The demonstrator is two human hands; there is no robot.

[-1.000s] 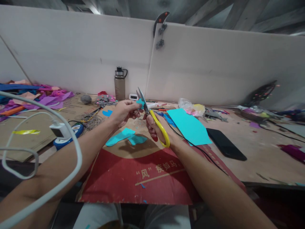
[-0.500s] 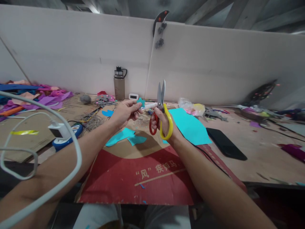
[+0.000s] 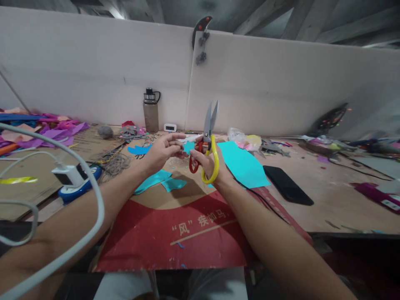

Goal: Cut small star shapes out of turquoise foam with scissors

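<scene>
Between my two hands is a small turquoise star-shaped piece [image 3: 188, 147], pinched by the fingers of my left hand [image 3: 163, 152]. My right hand [image 3: 215, 164] is closed around scissors [image 3: 208, 129] with one red and one yellow handle loop. The blades point up and stand slightly apart, with nothing between them. My right thumb is close by the star-shaped piece; whether it touches is hard to see. Turquoise offcuts [image 3: 173, 183] lie below my hands on a red and brown cardboard sheet [image 3: 150, 237]. A larger turquoise sheet [image 3: 243, 164] rests beyond my right wrist.
A black phone [image 3: 288, 185] lies to the right. At the back stand a bottle [image 3: 151, 112] and a small white digital device [image 3: 170, 127]. Colourful scraps [image 3: 46, 129] pile up at left. A white cable [image 3: 96, 196] loops across the near left, by a white plug [image 3: 69, 175].
My hands have come closer together. The star-shaped piece has moved down and right toward my right thumb, turning its flat side to me. The view has shifted slightly right.
</scene>
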